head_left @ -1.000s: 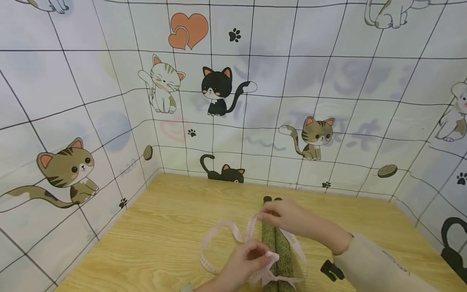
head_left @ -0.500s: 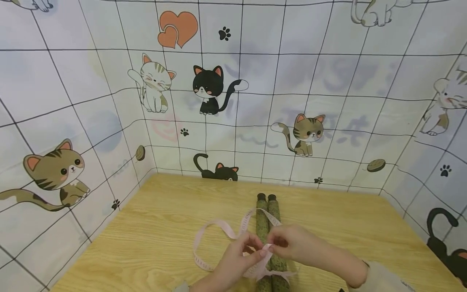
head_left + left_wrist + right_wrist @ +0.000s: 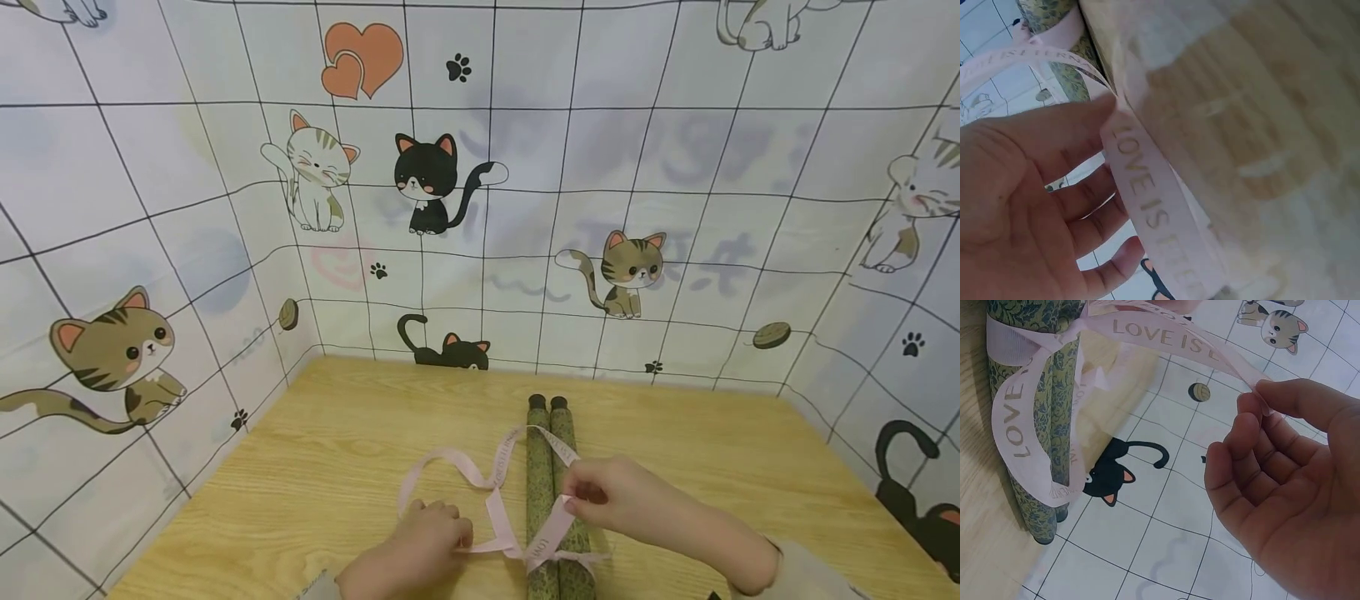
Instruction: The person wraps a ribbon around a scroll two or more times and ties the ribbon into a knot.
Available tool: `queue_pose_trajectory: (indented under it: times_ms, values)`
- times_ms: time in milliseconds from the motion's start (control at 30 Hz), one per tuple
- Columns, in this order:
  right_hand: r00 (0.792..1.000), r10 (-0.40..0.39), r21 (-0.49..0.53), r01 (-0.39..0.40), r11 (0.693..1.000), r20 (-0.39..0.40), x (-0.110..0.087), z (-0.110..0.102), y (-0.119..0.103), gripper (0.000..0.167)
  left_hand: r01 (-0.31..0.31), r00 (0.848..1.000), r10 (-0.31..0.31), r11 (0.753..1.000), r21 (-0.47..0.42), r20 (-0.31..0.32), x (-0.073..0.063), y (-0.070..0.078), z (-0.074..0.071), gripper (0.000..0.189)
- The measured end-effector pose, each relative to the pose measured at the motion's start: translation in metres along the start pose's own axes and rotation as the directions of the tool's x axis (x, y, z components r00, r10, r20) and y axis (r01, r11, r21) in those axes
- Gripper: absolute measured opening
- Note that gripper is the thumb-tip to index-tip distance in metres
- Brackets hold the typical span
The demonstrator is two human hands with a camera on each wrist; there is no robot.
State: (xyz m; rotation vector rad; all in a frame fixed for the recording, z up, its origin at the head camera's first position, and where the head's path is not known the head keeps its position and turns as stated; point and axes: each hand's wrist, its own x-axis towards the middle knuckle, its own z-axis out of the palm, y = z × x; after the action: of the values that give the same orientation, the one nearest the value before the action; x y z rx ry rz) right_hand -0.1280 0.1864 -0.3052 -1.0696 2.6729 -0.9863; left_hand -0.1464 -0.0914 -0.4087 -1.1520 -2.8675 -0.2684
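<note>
the left hand (image 3: 423, 542), which met the right over the green patterned tubes (image 3: 538, 479) half a second ago, is now out to their left, pinching a stretch of pink ribbon (image 3: 552, 533). the right hand (image 3: 611, 492) pinches another stretch above the tubes' right side. the ribbon wraps the tubes' near part, loops out to their left and crosses their far part; its lettering reads "love is eter…". the tubes lie on the desk (image 3: 337, 450), a cat-print backdrop (image 3: 675, 167) beyond them.
</note>
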Motion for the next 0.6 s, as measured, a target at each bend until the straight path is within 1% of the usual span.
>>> queue_pose_trajectory:
  times_ms: [33, 100, 167, 200, 300, 367, 433, 500, 567, 600]
  values:
    - [1.0, 0.007, 0.0, -0.007, 1.0, 0.0, 0.0, 0.0, 0.0, 0.008, -0.002, 1.0, 0.002, 1.0, 0.01, -0.012, -0.001, -0.002, 0.001, 0.007]
    - [1.0, 0.02, -0.005, -0.02, 1.0, -0.001, 0.0, 0.0, 0.0, 0.007, 0.007, 1.0, -0.007, 1.0, -0.004, -0.031, -0.003, -0.007, 0.002, 0.004]
    - [0.999, 0.042, 0.001, -0.042, 0.999, -0.002, 0.0, -0.001, 0.0, 0.007, 0.027, 0.999, -0.029, 0.998, -0.057, -0.038, -0.006, -0.013, -0.002, 0.007]
    - [0.998, 0.056, 0.003, -0.056, 0.998, -0.002, 0.001, -0.001, 0.001, 0.006, 0.026, 0.999, -0.029, 0.997, -0.079, -0.044, -0.007, -0.016, -0.005, 0.008]
    - [0.996, 0.092, -0.007, -0.092, 0.996, -0.011, 0.002, -0.002, 0.002, 0.007, 0.042, 0.997, -0.052, 0.983, -0.179, -0.051, -0.011, -0.022, -0.021, 0.006]
    - [0.993, 0.117, -0.025, -0.117, 0.993, -0.021, 0.003, -0.002, 0.004, 0.007, 0.052, 0.996, -0.067, 0.978, -0.202, -0.067, -0.011, -0.023, -0.035, 0.005]
    - [0.991, 0.13, -0.056, -0.132, 0.99, -0.039, 0.004, -0.002, 0.005, 0.008, 0.071, 0.991, -0.094, 0.973, -0.221, -0.093, -0.01, -0.02, -0.05, 0.005]
    - [0.989, 0.133, -0.088, -0.138, 0.987, -0.06, 0.005, -0.002, 0.005, 0.008, 0.085, 0.983, -0.117, 0.973, -0.216, -0.139, -0.01, -0.014, -0.063, 0.004]
    - [0.988, 0.135, -0.104, -0.143, 0.984, -0.077, 0.005, -0.002, 0.006, 0.009, 0.079, 0.974, -0.121, 0.974, -0.213, -0.191, -0.009, -0.007, -0.074, 0.004]
    - [0.987, 0.137, -0.106, -0.145, 0.984, -0.082, 0.004, -0.002, 0.007, 0.009, 0.065, 0.972, -0.111, 0.974, -0.216, -0.208, -0.008, -0.003, -0.078, 0.004]
